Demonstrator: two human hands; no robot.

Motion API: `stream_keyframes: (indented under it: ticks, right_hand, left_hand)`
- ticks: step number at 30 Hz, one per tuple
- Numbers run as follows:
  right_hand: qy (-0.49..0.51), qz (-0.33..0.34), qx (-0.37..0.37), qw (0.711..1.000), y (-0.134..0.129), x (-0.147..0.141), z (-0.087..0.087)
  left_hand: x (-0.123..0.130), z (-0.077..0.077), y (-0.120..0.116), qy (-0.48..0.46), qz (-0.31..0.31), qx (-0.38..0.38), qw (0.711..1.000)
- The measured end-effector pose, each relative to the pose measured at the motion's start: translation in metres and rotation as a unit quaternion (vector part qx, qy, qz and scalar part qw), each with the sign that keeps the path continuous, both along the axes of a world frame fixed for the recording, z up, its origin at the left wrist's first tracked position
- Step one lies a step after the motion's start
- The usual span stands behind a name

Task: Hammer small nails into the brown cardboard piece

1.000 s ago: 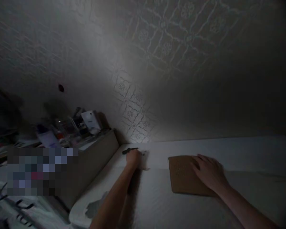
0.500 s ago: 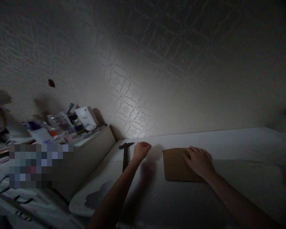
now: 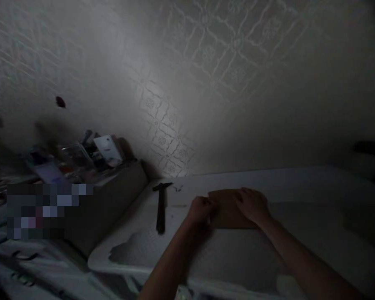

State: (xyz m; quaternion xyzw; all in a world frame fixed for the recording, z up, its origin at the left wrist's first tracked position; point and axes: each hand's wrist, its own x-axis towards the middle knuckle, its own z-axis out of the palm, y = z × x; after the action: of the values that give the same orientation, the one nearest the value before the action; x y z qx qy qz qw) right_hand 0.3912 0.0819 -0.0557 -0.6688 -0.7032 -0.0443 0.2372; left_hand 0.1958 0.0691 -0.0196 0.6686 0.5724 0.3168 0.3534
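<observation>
A brown flat board or notebook (image 3: 226,210) lies on the white surface in front of me. My right hand (image 3: 253,204) rests on its right part with the fingers spread. At its left edge is my left hand (image 3: 201,210), fingers curled closed; whatever they may hold is too dark and small to make out. Left of that hand lies a dark hammer (image 3: 161,208), its head toward the wall. Some tiny bits (image 3: 178,188) lie beside the hammer's head.
A patterned wall (image 3: 206,104) rises behind the white table (image 3: 103,260). At the left, a cabinet (image 3: 121,200) carries a white box (image 3: 108,149), a clear container (image 3: 78,156) and other clutter. A dark object (image 3: 370,148) shows at the far right.
My left hand has moved right, from near the hammer to the brown board's left edge. The hammer's handle and the tiny bits now show. My right hand stays on the board. The view has shifted slightly.
</observation>
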Motion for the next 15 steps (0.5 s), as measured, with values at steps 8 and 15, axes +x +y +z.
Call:
stream_keyframes:
  ticks: [8, 15]
  right_hand:
    - [0.000, 0.000, -0.002, 1.000, -0.0016, 0.0000, 0.0030]
    - [0.000, 0.006, -0.005, 1.000, 0.0011, 0.0014, 0.0013]
  left_hand:
    - [0.0000, 0.0022, -0.0025, -0.014, -0.022, 0.007, 1.000]
    - [-0.0010, 0.0003, -0.0012, 0.002, -0.050, 0.005, 0.999]
